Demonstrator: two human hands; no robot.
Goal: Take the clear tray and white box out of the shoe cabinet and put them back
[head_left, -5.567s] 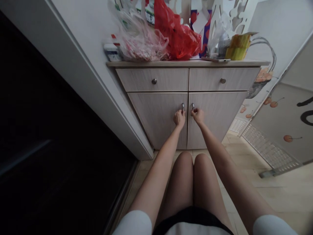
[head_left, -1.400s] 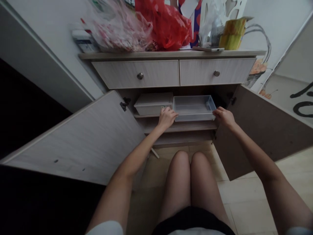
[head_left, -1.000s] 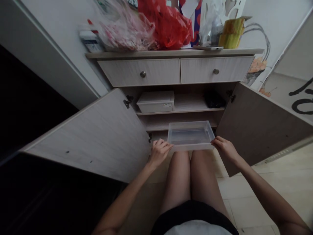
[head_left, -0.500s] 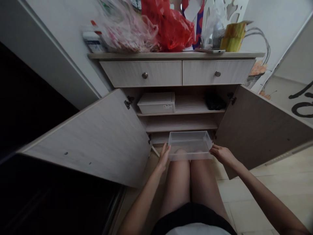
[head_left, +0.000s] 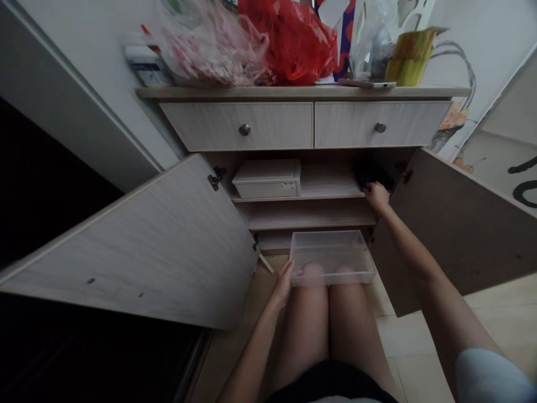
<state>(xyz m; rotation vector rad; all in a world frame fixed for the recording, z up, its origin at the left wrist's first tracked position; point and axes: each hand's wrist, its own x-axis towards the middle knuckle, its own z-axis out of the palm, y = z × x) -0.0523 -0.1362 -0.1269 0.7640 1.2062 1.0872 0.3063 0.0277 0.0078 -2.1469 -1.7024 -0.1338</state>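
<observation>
A clear plastic tray [head_left: 331,254] rests on my knees, with nothing visible inside. My left hand [head_left: 285,280] grips its left side, fingers around the wall. On the upper shelf at the right, my right hand [head_left: 376,196] has its fingers closed at the front edge of a black bag [head_left: 373,170]. A white box [head_left: 267,178] with a small label sits at the left of the same shelf.
Both cabinet doors stand wide open, the left door [head_left: 146,246] and the right door [head_left: 457,229]. Two drawers [head_left: 277,124] are closed above. The cabinet top [head_left: 293,94] holds a red bag [head_left: 293,45], a pinkish bag [head_left: 213,47] and a yellow container [head_left: 411,59].
My right hand has left the tray's right side and moved up to the black bag on the shelf. My left hand now grips the tray. The view has shifted slightly closer.
</observation>
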